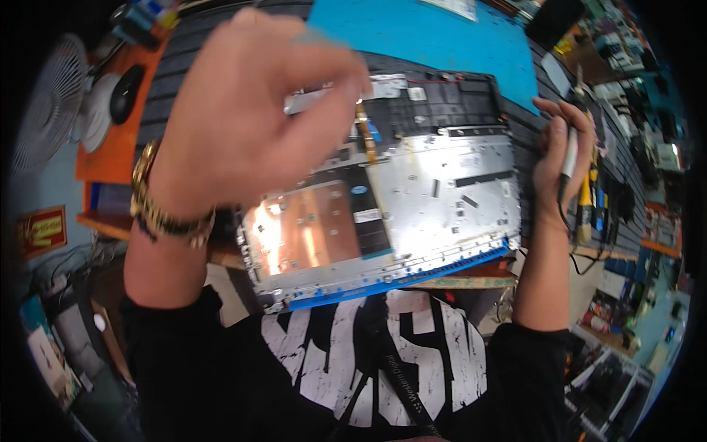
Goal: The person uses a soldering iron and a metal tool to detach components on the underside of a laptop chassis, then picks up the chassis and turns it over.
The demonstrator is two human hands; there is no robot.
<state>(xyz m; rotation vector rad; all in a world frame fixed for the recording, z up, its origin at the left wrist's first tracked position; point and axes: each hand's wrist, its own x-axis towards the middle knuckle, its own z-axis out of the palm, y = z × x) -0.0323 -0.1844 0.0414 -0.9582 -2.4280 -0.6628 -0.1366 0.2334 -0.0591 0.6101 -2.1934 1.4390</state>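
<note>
An opened laptop casing [442, 177] lies in front of me with its silver metal inside facing up. It has a coppery, glaring patch at the left, black plastic at the far side and a blue strip along the near edge. My left hand [258, 118] hovers over its far left part, blurred, with thumb and forefinger closed in a pinch. What they hold, if anything, is too small to tell. An amber ribbon strip [366, 132] shows just below the fingertips. Right of the casing, my right hand [563, 147] grips a white pen-shaped tool [569, 155] trailing a black cord.
A blue mat [427, 37] covers the far part of the dark slatted bench. Beyond my right hand lie a yellow-handled brush [585, 210] and other tools. To the left, a white fan [48, 103] stands by an orange shelf [110, 158]. The black cord hangs near the casing's right corner.
</note>
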